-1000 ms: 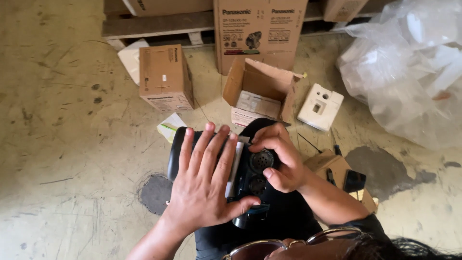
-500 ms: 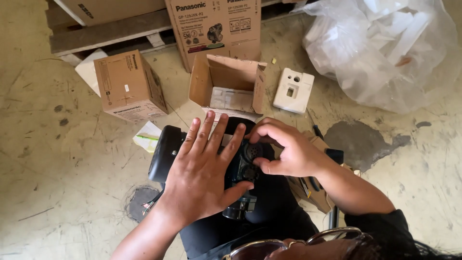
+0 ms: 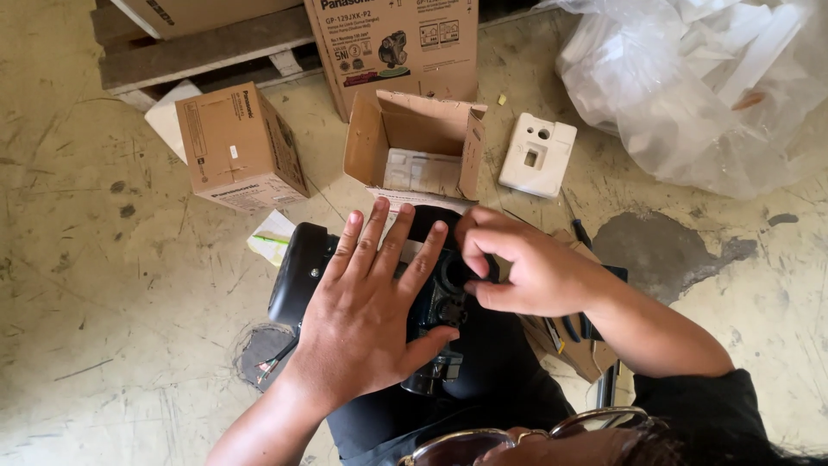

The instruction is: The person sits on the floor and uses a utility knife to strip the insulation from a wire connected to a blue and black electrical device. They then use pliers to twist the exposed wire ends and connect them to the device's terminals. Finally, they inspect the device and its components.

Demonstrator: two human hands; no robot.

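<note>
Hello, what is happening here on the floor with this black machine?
A person holds a black pump-like machine on their lap above a concrete floor. The left hand lies flat on top of it, fingers spread. The right hand pinches at a round opening on the machine. Beyond it stand an open cardboard box, a closed small box, a white foam piece and a clear plastic bag.

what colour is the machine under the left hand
Black; the machine shows best in the head view, with the left hand flat on top.
</note>
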